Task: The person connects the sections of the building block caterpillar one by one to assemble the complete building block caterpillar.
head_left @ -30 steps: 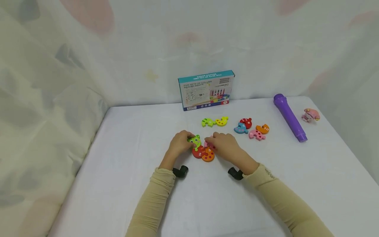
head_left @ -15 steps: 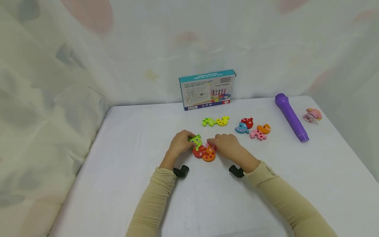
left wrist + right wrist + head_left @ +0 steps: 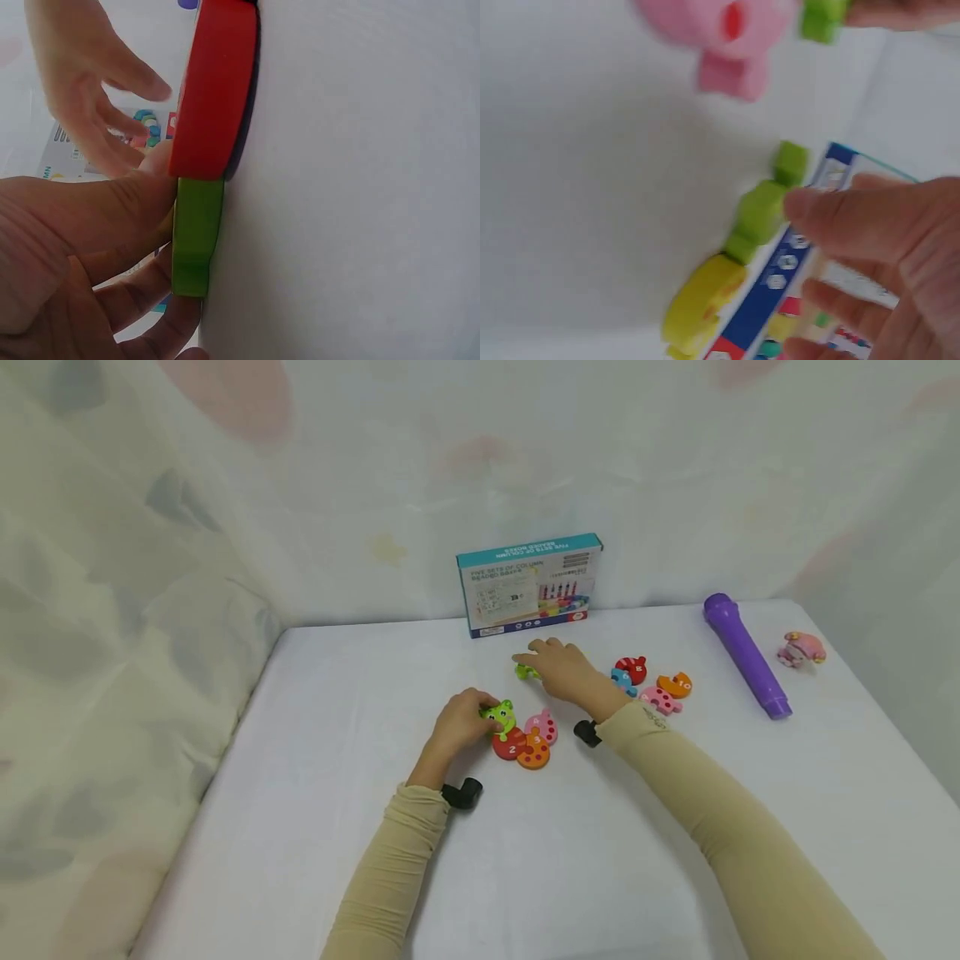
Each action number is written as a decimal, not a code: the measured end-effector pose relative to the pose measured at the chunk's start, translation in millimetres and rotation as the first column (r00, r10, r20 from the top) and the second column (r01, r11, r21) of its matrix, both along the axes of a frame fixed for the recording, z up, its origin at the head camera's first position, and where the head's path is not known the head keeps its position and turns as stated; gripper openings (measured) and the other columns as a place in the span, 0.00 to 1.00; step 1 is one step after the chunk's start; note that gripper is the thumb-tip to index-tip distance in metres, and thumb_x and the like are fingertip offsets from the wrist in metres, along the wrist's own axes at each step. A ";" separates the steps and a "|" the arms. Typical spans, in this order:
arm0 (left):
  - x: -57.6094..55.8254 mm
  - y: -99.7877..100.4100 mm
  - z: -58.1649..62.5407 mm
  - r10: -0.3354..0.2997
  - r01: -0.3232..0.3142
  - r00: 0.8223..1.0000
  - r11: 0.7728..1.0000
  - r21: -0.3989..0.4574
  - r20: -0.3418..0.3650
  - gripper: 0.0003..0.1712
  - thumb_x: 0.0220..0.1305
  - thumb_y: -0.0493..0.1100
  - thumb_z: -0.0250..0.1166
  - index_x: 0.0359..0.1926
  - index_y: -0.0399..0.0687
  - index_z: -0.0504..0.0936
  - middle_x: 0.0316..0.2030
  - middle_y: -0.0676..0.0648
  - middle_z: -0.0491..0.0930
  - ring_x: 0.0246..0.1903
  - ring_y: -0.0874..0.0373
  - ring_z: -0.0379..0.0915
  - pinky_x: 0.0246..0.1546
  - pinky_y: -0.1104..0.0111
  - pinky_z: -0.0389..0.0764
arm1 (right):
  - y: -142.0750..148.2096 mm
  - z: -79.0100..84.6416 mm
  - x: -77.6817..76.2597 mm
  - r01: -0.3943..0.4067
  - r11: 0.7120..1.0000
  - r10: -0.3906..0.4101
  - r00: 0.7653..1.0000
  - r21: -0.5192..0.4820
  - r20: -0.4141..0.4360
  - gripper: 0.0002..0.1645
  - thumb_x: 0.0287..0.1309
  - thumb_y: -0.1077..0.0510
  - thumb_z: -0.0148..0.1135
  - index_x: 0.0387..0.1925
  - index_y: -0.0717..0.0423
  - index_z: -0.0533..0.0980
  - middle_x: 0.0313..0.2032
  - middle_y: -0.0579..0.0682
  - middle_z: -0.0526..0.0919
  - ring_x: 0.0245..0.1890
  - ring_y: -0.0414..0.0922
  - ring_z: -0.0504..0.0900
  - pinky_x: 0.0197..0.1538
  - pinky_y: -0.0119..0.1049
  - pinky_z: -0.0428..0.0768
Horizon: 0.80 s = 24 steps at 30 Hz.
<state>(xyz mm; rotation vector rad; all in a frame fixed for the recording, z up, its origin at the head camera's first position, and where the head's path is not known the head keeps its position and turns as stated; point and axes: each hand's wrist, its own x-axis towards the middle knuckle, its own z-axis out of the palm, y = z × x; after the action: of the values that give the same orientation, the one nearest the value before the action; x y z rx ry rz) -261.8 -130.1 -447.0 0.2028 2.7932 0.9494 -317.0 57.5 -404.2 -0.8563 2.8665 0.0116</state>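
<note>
My left hand [image 3: 463, 720] pinches the green caterpillar-head puzzle piece [image 3: 501, 716] between thumb and fingers, low on the white table. Joined to the head is a red piece [image 3: 510, 744] numbered 2, then an orange piece [image 3: 533, 752] with a 3 and a pink piece [image 3: 543, 727] with a 4. My right hand [image 3: 568, 672] hovers over a green striped piece [image 3: 527, 672], fingers apart. The right wrist view has its thumb overlapping the edge of that green piece [image 3: 759, 214]. A yellow piece [image 3: 701, 304] lies beside the green one, hidden by the hand in the head view.
To the right lie more pieces: red [image 3: 632, 669], blue [image 3: 623, 682], pink [image 3: 660, 700] and orange [image 3: 675, 685]. A bead-toy box [image 3: 531, 587] stands at the back. Farther right are a purple microphone-shaped toy [image 3: 746, 656] and a small pink figure [image 3: 802, 648].
My right hand has let go of the pink 4 piece and moved away from me to the green striped piece. The left hand keeps its hold on the head piece.
</note>
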 end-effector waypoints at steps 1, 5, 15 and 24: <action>0.0 0.0 0.5 0.003 -0.003 1.000 1.000 0.000 0.003 0.21 0.50 0.42 0.71 0.47 0.43 0.81 0.42 0.47 0.79 0.44 0.53 0.73 0.50 0.60 0.71 | -0.8 -1.5 -3.5 -0.013 1.000 0.013 1.000 0.011 0.012 0.35 0.57 0.66 0.58 0.65 0.42 0.64 0.62 0.56 0.65 0.60 0.57 0.64 0.56 0.55 0.68; 0.0 0.7 0.7 0.017 -0.017 1.000 1.000 0.001 0.019 0.21 0.51 0.42 0.70 0.47 0.43 0.81 0.41 0.47 0.79 0.44 0.53 0.72 0.50 0.60 0.72 | -3.3 -7.1 -11.6 -0.037 0.999 0.035 0.998 0.040 0.058 0.34 0.58 0.67 0.56 0.64 0.40 0.65 0.61 0.55 0.67 0.59 0.56 0.65 0.58 0.56 0.65; 1.0 3.3 1.6 0.026 -0.026 0.999 1.000 0.002 0.024 0.21 0.51 0.42 0.70 0.48 0.44 0.81 0.42 0.47 0.79 0.45 0.53 0.72 0.51 0.60 0.71 | 2.4 -14.5 -13.1 -0.021 0.999 0.021 1.000 0.046 0.010 0.26 0.61 0.61 0.55 0.60 0.41 0.70 0.51 0.55 0.74 0.52 0.55 0.70 0.56 0.56 0.67; 1.8 2.5 3.7 0.025 -0.025 1.000 1.000 -0.002 0.016 0.21 0.51 0.42 0.70 0.48 0.44 0.81 0.42 0.47 0.78 0.45 0.53 0.72 0.51 0.60 0.71 | 22.0 -10.1 12.4 -0.088 0.996 0.088 0.995 0.016 -0.052 0.26 0.59 0.61 0.58 0.59 0.41 0.71 0.48 0.54 0.75 0.47 0.52 0.71 0.50 0.49 0.74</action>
<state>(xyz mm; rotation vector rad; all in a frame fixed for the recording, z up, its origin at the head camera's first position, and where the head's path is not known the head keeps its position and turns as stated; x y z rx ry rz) -260.0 -127.6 -443.4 0.1595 2.7880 0.9494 -304.6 79.5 -414.3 -0.9938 2.8710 0.0640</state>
